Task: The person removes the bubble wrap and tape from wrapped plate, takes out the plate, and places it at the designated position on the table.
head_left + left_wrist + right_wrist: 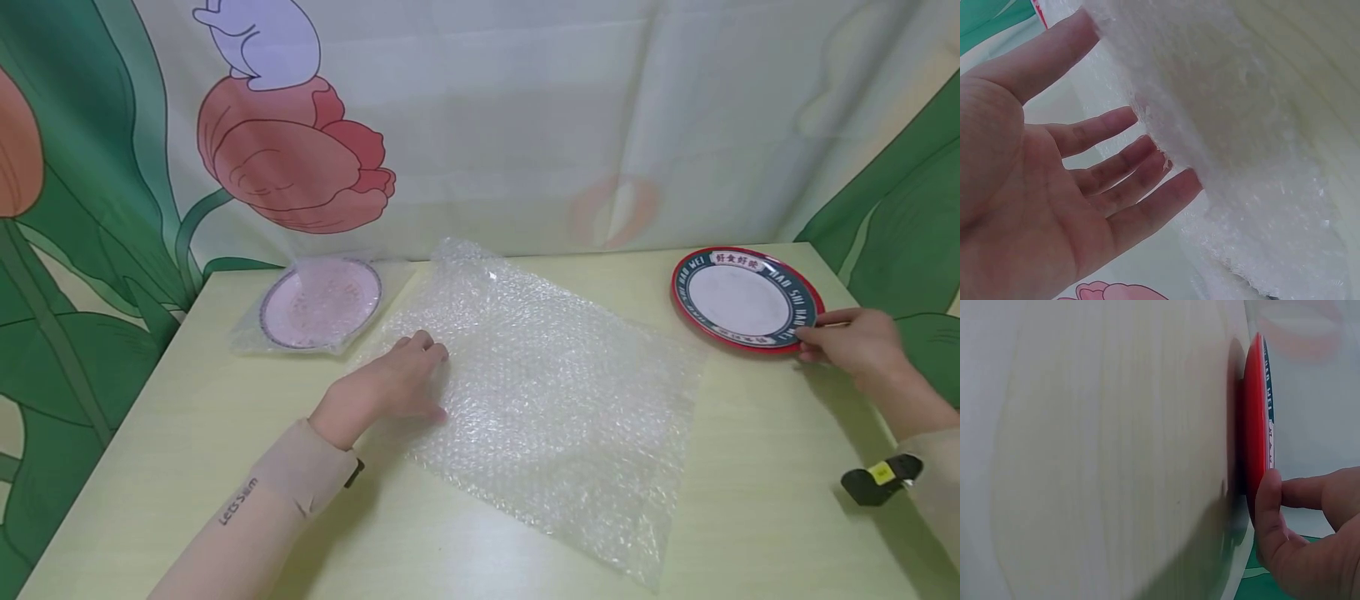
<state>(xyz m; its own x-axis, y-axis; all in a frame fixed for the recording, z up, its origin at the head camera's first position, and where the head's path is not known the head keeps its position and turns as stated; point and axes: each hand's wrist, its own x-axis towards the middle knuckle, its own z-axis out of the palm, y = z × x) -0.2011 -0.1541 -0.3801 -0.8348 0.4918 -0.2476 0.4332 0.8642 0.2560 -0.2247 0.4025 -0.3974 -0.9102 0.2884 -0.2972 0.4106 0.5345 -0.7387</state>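
Observation:
A sheet of clear bubble wrap (555, 392) lies spread over the middle of the table. My left hand (401, 379) is at its left edge; in the left wrist view the slightly bent fingers (1154, 203) touch the wrap with their tips, thumb apart from them. At the back right is a round plate (738, 306) with a red rim, a dark lettered band and a white centre. My right hand (858, 340) pinches its right rim between thumb and fingers. In the right wrist view the plate (1256, 425) shows edge-on, close over the tabletop.
A second plate (322, 304), pale with a purple-patterned rim, lies wrapped in clear plastic at the back left. Behind the pale table (150, 467) hangs a curtain (510, 125) printed with flowers. A black and yellow device (881, 479) sits at the right wrist.

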